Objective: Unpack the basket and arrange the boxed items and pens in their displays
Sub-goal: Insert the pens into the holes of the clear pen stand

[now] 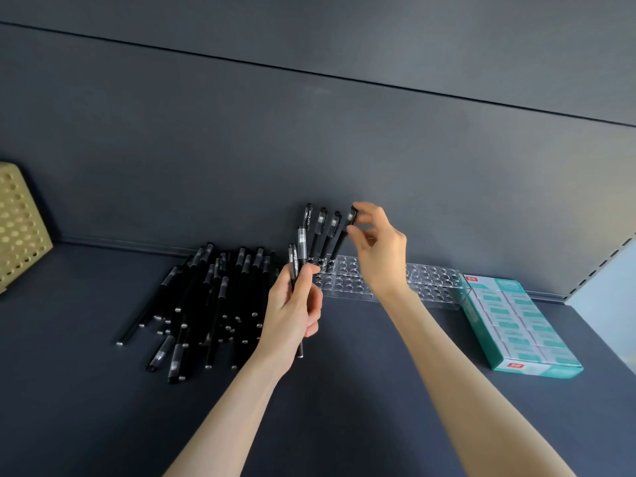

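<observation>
A clear acrylic pen holder (430,280) with rows of round holes stands against the back wall of the dark shelf. Three black pens (320,235) stand upright in its left end. My right hand (375,249) pinches the cap of a fourth black pen (346,232), which leans in a hole beside them. My left hand (292,311) grips two black pens (297,266), held upright just left of the holder. A loose pile of several black pens (206,304) lies on the shelf to the left.
A teal and white display box (516,321) packed with small boxed items sits at the right, touching the holder's end. A beige perforated basket (17,225) stands at the far left. The shelf's back wall (309,132) rises behind everything.
</observation>
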`<action>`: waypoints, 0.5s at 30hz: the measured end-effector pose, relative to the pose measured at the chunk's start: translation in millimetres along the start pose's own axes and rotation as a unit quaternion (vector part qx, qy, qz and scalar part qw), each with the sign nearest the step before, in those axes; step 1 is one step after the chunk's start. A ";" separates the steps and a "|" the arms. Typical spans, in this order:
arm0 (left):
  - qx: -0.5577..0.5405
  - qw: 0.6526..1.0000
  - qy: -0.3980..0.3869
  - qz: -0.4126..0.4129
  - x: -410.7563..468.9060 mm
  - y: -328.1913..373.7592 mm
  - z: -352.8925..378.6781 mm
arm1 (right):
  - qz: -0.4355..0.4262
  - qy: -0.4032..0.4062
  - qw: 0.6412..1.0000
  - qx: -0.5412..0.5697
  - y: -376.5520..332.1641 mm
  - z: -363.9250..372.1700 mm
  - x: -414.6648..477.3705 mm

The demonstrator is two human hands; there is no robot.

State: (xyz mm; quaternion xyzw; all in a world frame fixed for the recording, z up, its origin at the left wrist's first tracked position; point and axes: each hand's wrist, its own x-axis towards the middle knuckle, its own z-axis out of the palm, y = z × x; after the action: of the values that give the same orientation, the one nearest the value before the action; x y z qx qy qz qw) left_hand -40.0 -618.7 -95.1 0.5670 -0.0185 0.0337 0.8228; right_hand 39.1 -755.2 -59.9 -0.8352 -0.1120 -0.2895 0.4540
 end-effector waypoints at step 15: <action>0.032 0.999 -0.017 0.011 -3.8 1.6 -0.5 | 0.004 -0.037 0.999 -0.036 -4.0 -3.2 1.6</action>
State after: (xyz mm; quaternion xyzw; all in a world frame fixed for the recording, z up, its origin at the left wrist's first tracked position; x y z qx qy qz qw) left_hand -43.9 -617.8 -94.1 0.5936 -0.0375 0.0334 0.8032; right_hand 37.4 -755.7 -54.8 -0.8617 -0.1146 -0.2602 0.4204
